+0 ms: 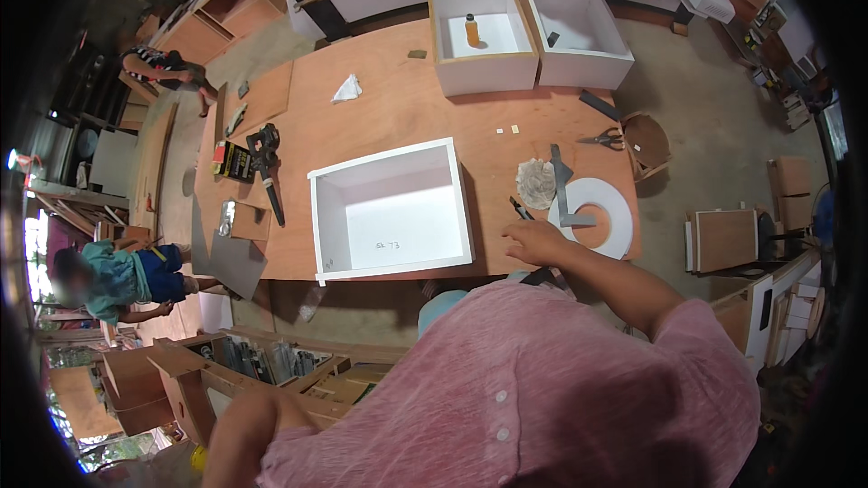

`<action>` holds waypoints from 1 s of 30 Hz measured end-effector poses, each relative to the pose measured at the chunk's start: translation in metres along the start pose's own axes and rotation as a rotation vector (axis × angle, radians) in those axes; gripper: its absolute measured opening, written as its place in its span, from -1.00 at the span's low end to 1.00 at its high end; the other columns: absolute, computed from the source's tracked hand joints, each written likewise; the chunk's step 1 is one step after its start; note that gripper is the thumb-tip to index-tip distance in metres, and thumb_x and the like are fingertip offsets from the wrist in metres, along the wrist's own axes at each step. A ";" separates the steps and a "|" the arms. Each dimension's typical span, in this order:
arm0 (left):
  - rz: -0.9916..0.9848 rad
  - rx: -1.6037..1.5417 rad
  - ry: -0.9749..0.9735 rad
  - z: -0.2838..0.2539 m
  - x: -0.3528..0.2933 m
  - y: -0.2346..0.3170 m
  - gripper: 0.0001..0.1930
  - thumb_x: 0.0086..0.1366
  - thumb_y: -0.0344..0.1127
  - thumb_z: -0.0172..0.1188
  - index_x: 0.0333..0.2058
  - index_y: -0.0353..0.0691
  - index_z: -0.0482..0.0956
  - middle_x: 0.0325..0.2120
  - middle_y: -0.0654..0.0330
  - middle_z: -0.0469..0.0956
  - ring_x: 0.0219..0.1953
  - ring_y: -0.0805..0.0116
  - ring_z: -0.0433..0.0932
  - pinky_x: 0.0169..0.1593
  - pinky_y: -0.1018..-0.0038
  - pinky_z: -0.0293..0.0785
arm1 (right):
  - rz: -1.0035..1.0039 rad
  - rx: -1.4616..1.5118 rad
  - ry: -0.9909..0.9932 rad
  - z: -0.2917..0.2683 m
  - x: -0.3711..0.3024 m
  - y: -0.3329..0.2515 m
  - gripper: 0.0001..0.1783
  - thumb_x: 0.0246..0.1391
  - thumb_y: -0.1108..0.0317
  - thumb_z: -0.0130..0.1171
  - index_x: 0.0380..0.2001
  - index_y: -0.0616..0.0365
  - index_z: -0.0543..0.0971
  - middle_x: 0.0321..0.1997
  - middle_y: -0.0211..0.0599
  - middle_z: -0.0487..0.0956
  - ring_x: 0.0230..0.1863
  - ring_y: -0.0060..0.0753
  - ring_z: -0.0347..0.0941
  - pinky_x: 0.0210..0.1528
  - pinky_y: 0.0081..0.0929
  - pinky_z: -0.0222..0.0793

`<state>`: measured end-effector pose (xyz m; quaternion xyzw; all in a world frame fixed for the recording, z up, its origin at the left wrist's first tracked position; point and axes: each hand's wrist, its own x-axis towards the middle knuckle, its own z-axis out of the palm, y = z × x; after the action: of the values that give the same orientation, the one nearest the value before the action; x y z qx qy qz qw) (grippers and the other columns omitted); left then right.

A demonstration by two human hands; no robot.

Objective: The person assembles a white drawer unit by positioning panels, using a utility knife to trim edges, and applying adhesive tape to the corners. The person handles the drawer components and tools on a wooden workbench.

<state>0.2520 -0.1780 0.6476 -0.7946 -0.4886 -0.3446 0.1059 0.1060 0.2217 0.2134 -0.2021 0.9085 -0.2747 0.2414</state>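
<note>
The left hand is out of view. Right of centre, whether the right hand (533,242) pinches anything is unclear; a black tool (521,209) lies just above it on the brown worktop (389,117). Workshop clutter fades into the dark rim.

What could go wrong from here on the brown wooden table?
The white rectangular open box sits with its near left corner at the near edge of the brown wooden table, so a bump might push it over. The black-capped orange bottle stands upright in the far tan-rimmed white box; jostling that could topple it. The dark-handled scissors lie by the table's right edge, where the bare right hand might knock them off.
</note>
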 end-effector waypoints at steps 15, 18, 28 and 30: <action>-0.739 -0.003 -0.157 0.000 0.050 -0.183 -0.60 0.25 -0.11 0.21 -0.17 -0.38 0.67 -0.35 0.15 0.68 -0.29 0.30 0.64 -0.12 0.36 0.52 | 0.533 0.392 0.303 0.158 -0.088 0.125 -0.53 0.06 0.09 0.29 0.00 0.09 0.62 0.02 -0.05 0.65 0.09 0.08 0.56 0.13 -0.06 0.45; -1.567 -0.293 -0.022 0.056 -0.067 -0.297 -0.59 0.30 -0.11 0.23 -0.19 -0.44 0.67 -0.38 0.18 0.68 -0.32 0.43 0.59 -0.14 0.42 0.51 | 0.662 0.384 0.144 0.187 -0.107 0.130 -0.55 0.10 0.05 0.27 -0.02 0.06 0.62 0.06 -0.05 0.63 0.12 0.06 0.55 0.18 -0.05 0.42; -1.997 0.403 -0.310 0.291 -0.398 -0.553 -0.13 0.19 0.35 0.26 0.33 -0.09 0.37 0.24 -0.06 0.48 0.28 -0.01 0.45 0.35 -0.23 0.14 | 0.926 0.419 0.389 0.211 -0.088 0.139 -0.57 0.13 0.13 0.33 0.01 0.09 0.59 0.03 -0.06 0.60 0.07 0.04 0.56 0.11 -0.03 0.47; -2.040 0.267 -0.273 0.311 -0.422 -0.570 -0.23 0.20 0.34 0.22 0.20 -0.10 0.54 0.08 -0.01 0.62 0.19 -0.01 0.53 0.33 -0.22 0.12 | 1.004 0.314 0.381 0.217 -0.059 0.146 -0.53 0.12 0.14 0.35 0.04 0.09 0.56 0.06 -0.07 0.56 0.09 0.04 0.53 0.13 -0.05 0.45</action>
<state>-0.2148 -0.0326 0.0470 -0.0177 -0.9711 -0.1206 -0.2052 0.2386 0.2761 -0.0130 0.3470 0.8690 -0.2896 0.2015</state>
